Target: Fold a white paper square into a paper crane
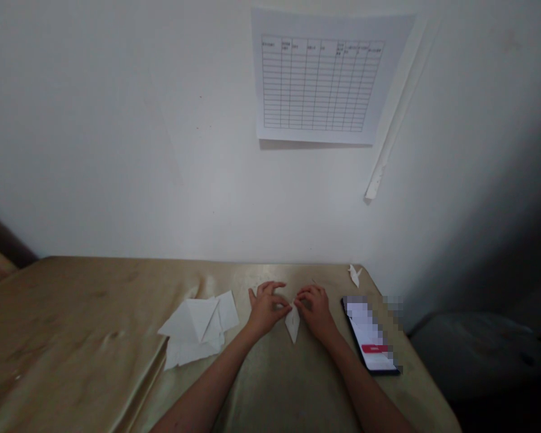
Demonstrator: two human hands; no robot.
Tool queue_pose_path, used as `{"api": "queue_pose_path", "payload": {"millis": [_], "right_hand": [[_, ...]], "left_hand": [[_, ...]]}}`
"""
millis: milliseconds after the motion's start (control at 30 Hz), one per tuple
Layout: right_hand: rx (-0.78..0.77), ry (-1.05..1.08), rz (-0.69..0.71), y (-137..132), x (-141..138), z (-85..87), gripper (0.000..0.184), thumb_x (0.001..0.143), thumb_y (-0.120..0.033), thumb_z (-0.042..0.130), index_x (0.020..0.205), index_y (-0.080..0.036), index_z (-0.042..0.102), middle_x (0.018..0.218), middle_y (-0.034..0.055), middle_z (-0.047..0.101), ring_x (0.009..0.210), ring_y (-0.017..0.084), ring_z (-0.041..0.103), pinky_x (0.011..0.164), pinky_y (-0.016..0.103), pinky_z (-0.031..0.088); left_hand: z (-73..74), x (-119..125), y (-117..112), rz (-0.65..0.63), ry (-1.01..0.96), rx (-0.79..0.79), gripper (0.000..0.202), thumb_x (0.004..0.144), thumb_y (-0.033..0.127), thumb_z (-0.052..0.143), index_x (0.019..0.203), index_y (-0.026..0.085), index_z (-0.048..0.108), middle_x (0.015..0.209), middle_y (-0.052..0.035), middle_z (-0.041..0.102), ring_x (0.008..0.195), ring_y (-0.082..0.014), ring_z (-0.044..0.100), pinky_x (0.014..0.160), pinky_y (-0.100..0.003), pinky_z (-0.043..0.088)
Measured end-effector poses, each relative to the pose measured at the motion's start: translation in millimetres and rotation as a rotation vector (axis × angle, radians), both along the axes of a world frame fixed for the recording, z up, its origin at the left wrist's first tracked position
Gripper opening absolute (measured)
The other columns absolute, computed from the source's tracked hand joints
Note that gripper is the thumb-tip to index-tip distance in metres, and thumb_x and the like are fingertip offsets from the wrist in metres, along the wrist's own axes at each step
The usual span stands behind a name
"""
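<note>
A small folded white paper piece point(293, 325) lies on the tan tabletop point(94, 337), its point aimed toward me. My left hand point(265, 307) pinches its upper left corner with curled fingers. My right hand point(313, 307) pinches the upper right corner the same way. Both hands rest on the table, nearly touching each other above the paper.
A loose pile of white paper sheets point(198, 331) lies left of my left hand. A phone point(370, 343) with a lit screen lies at the right. A small folded paper figure point(354, 275) sits at the far right corner. A printed grid sheet point(320, 81) hangs on the wall.
</note>
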State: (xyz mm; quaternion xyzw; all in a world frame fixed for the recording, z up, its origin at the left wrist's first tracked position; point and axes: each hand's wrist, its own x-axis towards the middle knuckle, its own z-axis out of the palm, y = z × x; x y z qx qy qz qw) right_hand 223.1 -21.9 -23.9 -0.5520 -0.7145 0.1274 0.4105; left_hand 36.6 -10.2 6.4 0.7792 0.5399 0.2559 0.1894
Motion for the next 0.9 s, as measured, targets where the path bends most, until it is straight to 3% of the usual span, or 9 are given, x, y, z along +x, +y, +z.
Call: {"api": "queue_pose_path", "payload": {"millis": [267, 433, 667, 900], "right_hand": [[-0.062, -0.138, -0.014, -4.2, -0.8, -0.9, 0.006, 0.082, -0.028, 0.069, 0.078, -0.026, 0.073, 0.107, 0.0045, 0.067, 0.114, 0.025, 0.049, 0.103, 0.043, 0.032], [-0.033, -0.141, -0.098, -4.9, 1.9, 1.6, 0.009, 0.083, -0.028, 0.066, 0.079, -0.024, 0.072, 0.108, 0.0054, 0.066, 0.115, 0.024, 0.047, 0.104, 0.043, 0.03], [-0.056, -0.173, -0.161, -5.0, 2.3, -2.6, 0.012, 0.084, -0.032, 0.065, 0.079, -0.024, 0.073, 0.104, 0.0065, 0.066, 0.113, 0.028, 0.047, 0.104, 0.047, 0.03], [-0.049, -0.188, -0.175, -3.5, 1.5, -7.2, 0.013, 0.085, -0.034, 0.065, 0.079, -0.026, 0.073, 0.104, 0.0081, 0.066, 0.111, 0.03, 0.047, 0.101, 0.049, 0.031]], "left_hand": [[-2.4, -4.1, 0.1, 0.054, 0.031, 0.093, 0.005, 0.082, 0.034, 0.073, 0.086, 0.036, 0.075, 0.137, 0.0032, 0.059, 0.133, -0.0301, 0.039, 0.111, -0.073, 0.007], [-2.2, -4.6, -3.1, 0.067, 0.043, 0.109, 0.036, 0.075, 0.035, 0.079, 0.109, 0.04, 0.068, 0.138, 0.0012, 0.058, 0.133, -0.0288, 0.04, 0.113, -0.071, 0.009], [0.0, -7.7, -5.8, -0.01, 0.139, 0.019, 0.022, 0.069, 0.042, 0.083, 0.09, 0.046, 0.076, 0.145, 0.0069, 0.053, 0.139, -0.0348, 0.034, 0.109, -0.077, -0.002], [9.6, -9.4, -11.3, -0.033, 0.195, 0.037, 0.034, 0.066, 0.042, 0.086, 0.098, 0.048, 0.075, 0.149, 0.0056, 0.049, 0.141, -0.0382, 0.031, 0.109, -0.078, -0.006]]}}
